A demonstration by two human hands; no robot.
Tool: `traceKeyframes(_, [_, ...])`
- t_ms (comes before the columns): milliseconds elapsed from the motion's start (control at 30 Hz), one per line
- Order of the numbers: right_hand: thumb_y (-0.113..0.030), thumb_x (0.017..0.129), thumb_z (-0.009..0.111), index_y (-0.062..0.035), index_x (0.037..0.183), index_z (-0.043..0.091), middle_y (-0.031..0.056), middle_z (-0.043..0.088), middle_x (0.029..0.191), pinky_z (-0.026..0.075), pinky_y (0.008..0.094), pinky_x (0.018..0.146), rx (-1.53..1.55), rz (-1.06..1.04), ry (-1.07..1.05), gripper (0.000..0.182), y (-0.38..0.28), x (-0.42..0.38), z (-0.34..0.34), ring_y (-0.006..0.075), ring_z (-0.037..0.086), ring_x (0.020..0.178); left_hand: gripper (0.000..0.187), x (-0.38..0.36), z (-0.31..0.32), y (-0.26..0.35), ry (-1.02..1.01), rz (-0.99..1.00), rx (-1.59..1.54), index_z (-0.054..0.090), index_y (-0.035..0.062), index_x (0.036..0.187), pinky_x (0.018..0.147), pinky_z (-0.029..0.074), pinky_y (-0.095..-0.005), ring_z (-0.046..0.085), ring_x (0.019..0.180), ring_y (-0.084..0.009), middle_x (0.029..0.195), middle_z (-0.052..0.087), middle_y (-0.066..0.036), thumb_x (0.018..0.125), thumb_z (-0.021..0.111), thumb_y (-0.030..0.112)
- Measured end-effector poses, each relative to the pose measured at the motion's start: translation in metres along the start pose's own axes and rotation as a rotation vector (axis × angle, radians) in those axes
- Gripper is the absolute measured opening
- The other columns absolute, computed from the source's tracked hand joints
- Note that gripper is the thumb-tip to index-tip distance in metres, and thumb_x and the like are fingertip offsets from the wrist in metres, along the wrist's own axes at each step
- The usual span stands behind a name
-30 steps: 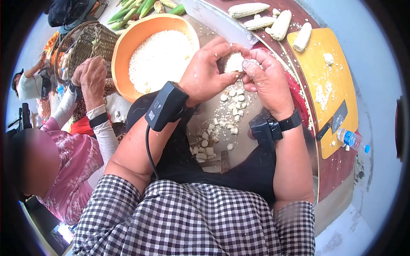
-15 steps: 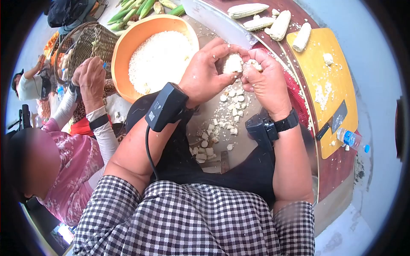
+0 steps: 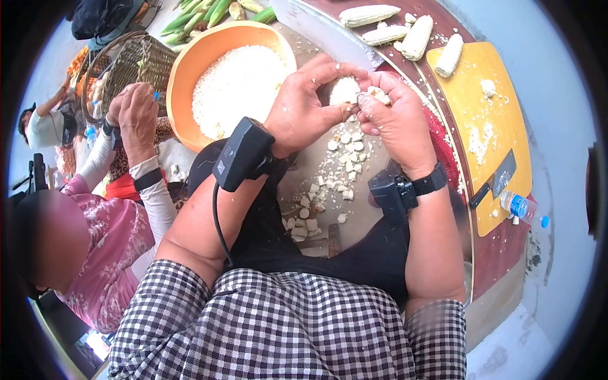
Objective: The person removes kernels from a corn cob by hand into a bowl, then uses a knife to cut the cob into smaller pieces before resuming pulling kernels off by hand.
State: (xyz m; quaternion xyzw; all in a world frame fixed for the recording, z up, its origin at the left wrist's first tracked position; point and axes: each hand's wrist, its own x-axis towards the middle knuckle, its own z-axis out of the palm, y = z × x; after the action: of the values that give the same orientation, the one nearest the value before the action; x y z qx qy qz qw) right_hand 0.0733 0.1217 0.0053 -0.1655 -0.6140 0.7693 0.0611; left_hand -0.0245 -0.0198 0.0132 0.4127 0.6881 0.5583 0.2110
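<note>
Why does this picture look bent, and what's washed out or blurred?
All head view: black corners and the bowed board suggest a wide lens; the kernels look nearly washed out; right sleeve partly smudged; left hand and right hand fairly sharp.

On my feed I see an informal food-preparation spot: kernels (image 3: 240, 85) in an orange basin (image 3: 180, 104) left of the fingers (image 3: 339, 69), a chopping board (image 3: 510, 126) with a cleaver (image 3: 504, 172) to their right, cob pieces (image 3: 311, 225) on the floor (image 3: 375, 166) below.

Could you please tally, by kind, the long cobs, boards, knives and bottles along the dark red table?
Long pale corn cobs: 4
Flat yellow cutting board: 1
Black-handled grey-bladed knife: 1
Clear plastic blue-capped bottle: 1
Total: 7
</note>
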Motion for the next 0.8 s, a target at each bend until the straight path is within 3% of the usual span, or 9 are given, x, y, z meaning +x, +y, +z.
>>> traceKeyframes(100, [-0.008,0.086,0.056,-0.0026,0.098,0.058,-0.0015,0.057,0.072,0.045,0.0183,0.051,-0.184,-0.036,0.068,0.013,0.0006,-0.0002,0.0029,0.0038,0.053,0.06,0.04,0.0,0.0008,-0.0036,-0.004,0.01,0.048,0.06,0.0047,0.116,0.051,0.049,-0.0192,0.058,0.068,-0.0071,0.097,0.05,-0.003,0.076,0.06,-0.002])
traceKeyframes(200, [-0.007,0.087,0.053,-0.0023,0.098,0.057,-0.0014,0.056,0.071,0.044,0.0185,0.05,-0.171,-0.021,0.064,0.013,-0.0009,-0.0001,0.0042,0.0038,0.053,0.06,0.041,0.0007,0.0,-0.0008,-0.008,0.004,0.056,0.06,0.0045,0.116,0.05,0.048,-0.019,0.057,0.066,-0.0066,0.097,0.05,-0.003,0.076,0.062,-0.002])
traceKeyframes(300, [-0.008,0.089,0.052,-0.0023,0.099,0.057,-0.0009,0.055,0.074,0.044,0.0178,0.05,0.154,0.058,-0.012,0.012,0.003,0.0029,-0.0009,0.004,0.053,0.06,0.041,0.0005,0.0,-0.0016,0.014,0.012,-0.003,0.059,0.0047,0.117,0.05,0.048,-0.0189,0.057,0.066,-0.0063,0.096,0.05,-0.003,0.077,0.062,-0.001])
traceKeyframes(500, [-0.017,0.092,0.057,-0.0028,0.099,0.057,-0.0007,0.056,0.079,0.044,0.0157,0.052,0.343,0.068,-0.063,0.016,0.0024,0.0022,0.0004,0.0041,0.053,0.062,0.045,-0.0009,-0.0003,0.0003,0.029,0.017,0.058,0.06,0.0069,0.118,0.05,0.047,-0.019,0.053,0.065,-0.0054,0.092,0.05,-0.002,0.074,0.062,-0.004])
traceKeyframes(600, [-0.019,0.091,0.059,-0.0029,0.099,0.057,-0.0014,0.056,0.077,0.045,0.0158,0.052,0.162,0.049,-0.023,0.018,0.0052,0.0033,0.0006,0.0035,0.053,0.062,0.049,-0.0005,0.0002,0.0015,0.033,0.068,0.147,0.061,0.0084,0.118,0.051,0.044,-0.0202,0.05,0.064,-0.0061,0.088,0.05,-0.001,0.071,0.063,-0.006])
traceKeyframes(800, [-0.016,0.089,0.059,-0.0026,0.1,0.057,-0.0018,0.056,0.075,0.046,0.0166,0.052,0.115,0.049,-0.022,0.017,0.0085,0.0046,-0.0028,0.0034,0.053,0.06,0.05,-0.0002,0.0029,0.0015,0.03,0.084,0.173,0.062,0.0096,0.117,0.054,0.037,-0.022,0.044,0.062,-0.0073,0.084,0.048,0.0,0.069,0.065,-0.006])
